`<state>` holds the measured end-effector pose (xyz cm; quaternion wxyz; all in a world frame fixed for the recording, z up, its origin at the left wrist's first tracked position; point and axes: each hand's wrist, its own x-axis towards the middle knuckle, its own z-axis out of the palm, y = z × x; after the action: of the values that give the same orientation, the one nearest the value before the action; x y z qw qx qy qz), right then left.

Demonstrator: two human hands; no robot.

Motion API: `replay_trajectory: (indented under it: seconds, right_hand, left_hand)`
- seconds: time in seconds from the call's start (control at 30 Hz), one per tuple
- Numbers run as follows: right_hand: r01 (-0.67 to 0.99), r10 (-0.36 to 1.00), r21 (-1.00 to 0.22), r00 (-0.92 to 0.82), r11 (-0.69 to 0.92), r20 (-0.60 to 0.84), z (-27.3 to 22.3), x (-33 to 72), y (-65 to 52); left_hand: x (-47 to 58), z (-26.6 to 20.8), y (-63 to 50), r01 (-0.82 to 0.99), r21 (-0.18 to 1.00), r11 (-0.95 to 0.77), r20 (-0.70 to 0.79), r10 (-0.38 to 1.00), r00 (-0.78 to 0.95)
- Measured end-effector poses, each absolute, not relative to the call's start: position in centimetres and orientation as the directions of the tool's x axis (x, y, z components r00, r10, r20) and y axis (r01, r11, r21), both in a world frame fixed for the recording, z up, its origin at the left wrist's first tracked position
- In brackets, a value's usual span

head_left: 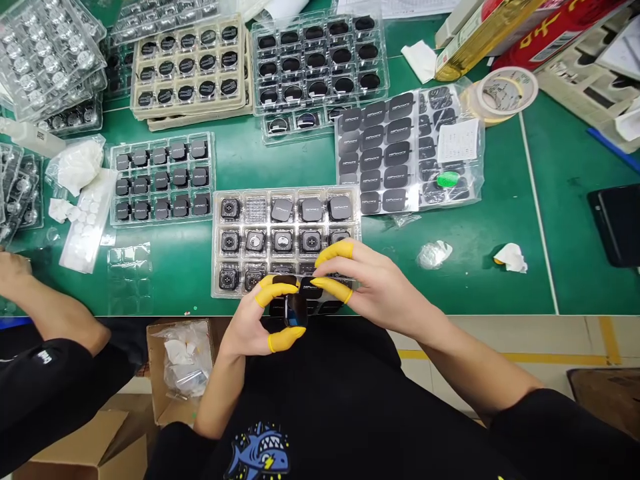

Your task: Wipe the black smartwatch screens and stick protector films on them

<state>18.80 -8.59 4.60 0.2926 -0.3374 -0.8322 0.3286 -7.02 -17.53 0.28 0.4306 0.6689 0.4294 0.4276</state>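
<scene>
Yellow finger cots cover fingertips on both of my hands. My left hand (250,327) is closed, its thumb and fingers gripping a glossy black smartwatch body (296,310) by its edges. Beside it, my right hand (383,290) pinches a black printed film sticker (310,287) between thumb and fingers; whether the sticker is loose or still on its clear sheet I cannot tell. Just beyond the hands lies a clear blister tray (217,247) of watch bodies. Some show their sensor backs, and several at the back carry dark printed covers, one tilted.
Another tray of dark square pieces (161,179) sits left. Film sheets (373,157) in a plastic bag lie right, near a tape roll (507,93). Trays of round dark lenses (316,60) line the back. A co-worker's arm (55,303) rests at the left edge.
</scene>
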Motion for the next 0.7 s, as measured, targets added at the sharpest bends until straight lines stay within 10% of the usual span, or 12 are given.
replay_trajectory:
  seconds: [0.7]
  right_hand:
    - [0.225,0.529,-0.513,-0.615,0.828,0.584,3.6,18.3,-9.2]
  left_hand:
    - [-7.8,-1.6,-17.1,-0.245,0.964,-0.105,0.168,0.953,0.254]
